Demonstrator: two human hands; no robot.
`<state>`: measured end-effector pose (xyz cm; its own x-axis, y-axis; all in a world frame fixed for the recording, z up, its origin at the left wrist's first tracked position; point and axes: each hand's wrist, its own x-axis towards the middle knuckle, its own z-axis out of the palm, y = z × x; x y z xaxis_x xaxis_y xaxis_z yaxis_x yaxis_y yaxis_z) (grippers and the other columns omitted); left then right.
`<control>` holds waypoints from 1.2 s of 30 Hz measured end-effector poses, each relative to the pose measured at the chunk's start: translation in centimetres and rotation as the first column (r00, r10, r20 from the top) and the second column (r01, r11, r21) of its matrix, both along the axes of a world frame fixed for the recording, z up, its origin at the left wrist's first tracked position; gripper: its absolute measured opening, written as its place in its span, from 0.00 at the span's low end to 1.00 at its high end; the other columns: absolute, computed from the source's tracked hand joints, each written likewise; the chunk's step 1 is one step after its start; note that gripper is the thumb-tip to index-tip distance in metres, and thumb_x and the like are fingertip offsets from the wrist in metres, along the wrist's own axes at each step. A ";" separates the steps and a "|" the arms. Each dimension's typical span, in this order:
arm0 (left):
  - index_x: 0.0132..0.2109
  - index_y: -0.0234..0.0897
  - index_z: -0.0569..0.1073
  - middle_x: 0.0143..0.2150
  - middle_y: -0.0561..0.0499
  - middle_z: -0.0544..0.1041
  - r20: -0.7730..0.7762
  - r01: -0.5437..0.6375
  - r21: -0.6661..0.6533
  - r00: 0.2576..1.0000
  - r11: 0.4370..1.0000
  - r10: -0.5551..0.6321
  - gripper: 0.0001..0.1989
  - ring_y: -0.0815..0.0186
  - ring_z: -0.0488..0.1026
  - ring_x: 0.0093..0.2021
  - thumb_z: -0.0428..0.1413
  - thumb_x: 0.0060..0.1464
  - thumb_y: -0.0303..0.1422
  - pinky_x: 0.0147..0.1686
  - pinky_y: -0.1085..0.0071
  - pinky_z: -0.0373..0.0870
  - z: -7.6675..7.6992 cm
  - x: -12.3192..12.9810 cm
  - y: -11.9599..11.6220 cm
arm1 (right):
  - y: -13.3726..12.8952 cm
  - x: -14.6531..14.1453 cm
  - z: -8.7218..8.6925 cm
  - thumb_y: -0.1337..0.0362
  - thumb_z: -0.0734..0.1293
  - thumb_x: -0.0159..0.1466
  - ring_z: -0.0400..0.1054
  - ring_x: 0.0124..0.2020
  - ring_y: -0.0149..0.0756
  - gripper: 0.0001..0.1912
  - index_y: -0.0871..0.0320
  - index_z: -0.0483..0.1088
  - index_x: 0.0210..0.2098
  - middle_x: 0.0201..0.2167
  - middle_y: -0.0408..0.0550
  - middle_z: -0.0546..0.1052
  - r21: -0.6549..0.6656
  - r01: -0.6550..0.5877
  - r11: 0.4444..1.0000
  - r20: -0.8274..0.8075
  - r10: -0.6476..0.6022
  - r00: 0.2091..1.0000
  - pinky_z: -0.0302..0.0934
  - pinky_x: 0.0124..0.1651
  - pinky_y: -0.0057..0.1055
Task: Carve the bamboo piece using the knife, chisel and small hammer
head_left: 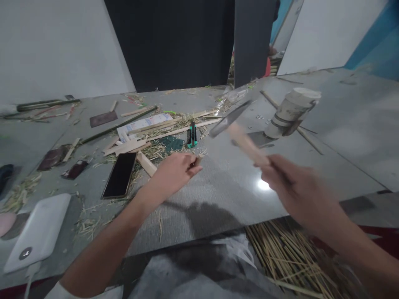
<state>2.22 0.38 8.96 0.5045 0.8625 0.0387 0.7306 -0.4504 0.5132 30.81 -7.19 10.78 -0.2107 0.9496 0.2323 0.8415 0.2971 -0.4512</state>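
My right hand (299, 187), blurred by motion, is closed around the pale handle of a wooden-handled tool (249, 145). A long, narrow metal head (230, 119) sits across its far end, hammer-like, but blur hides the exact kind. My left hand (174, 172) rests low over the table with its fingers curled around a short bamboo piece (198, 159), whose end shows past the fingertips. Beside that wrist lies a pale wooden stick (146, 164). Just beyond my left hand are a green-and-black utility knife (192, 136) and a dark green scrap (171, 143).
Straw shavings and thin wooden strips (183, 129) litter the grey table (218, 203). At left lie a black phone (120, 175) and a white power bank (40, 230). A taped white cylinder (289, 112) stands at right. Bamboo sticks (286, 253) are bundled below the table edge.
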 end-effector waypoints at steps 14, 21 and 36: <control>0.44 0.40 0.68 0.43 0.46 0.80 -0.144 -0.147 0.149 0.975 0.978 0.169 0.06 0.57 0.77 0.39 0.52 0.70 0.37 0.34 0.66 0.60 -1.3 -2.9 -2.4 | -0.5 -0.2 1.5 0.42 0.59 0.77 0.61 0.22 0.36 0.21 0.50 0.72 0.42 0.24 0.43 0.69 -0.038 0.129 0.991 -0.187 -0.134 0.973 0.52 0.25 0.36; 0.54 0.39 0.63 0.37 0.47 0.78 -0.267 -0.041 0.083 0.962 0.996 0.062 0.11 0.55 0.77 0.34 0.47 0.66 0.28 0.33 0.64 0.60 0.1 -3.6 -2.5 | 0.0 -1.0 1.5 0.42 0.58 0.77 0.58 0.22 0.34 0.22 0.51 0.71 0.41 0.23 0.41 0.66 -0.066 0.043 0.997 -0.184 -0.055 0.981 0.50 0.25 0.35; 0.43 0.38 0.72 0.28 0.51 0.78 -0.109 -0.107 0.451 0.979 0.886 0.174 0.14 0.60 0.78 0.27 0.45 0.77 0.35 0.27 0.67 0.55 -4.1 -4.3 -4.1 | -0.2 -0.9 0.1 0.48 0.57 0.79 0.54 0.18 0.31 0.20 0.52 0.66 0.36 0.18 0.37 0.61 -0.051 -0.071 0.996 -0.059 0.068 0.996 0.45 0.24 0.33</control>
<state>-2.06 -3.74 4.84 0.4084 0.8352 0.3683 0.8530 -0.4928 0.1716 29.89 -7.39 10.89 -0.2639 0.9445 0.1955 0.7920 0.3279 -0.5150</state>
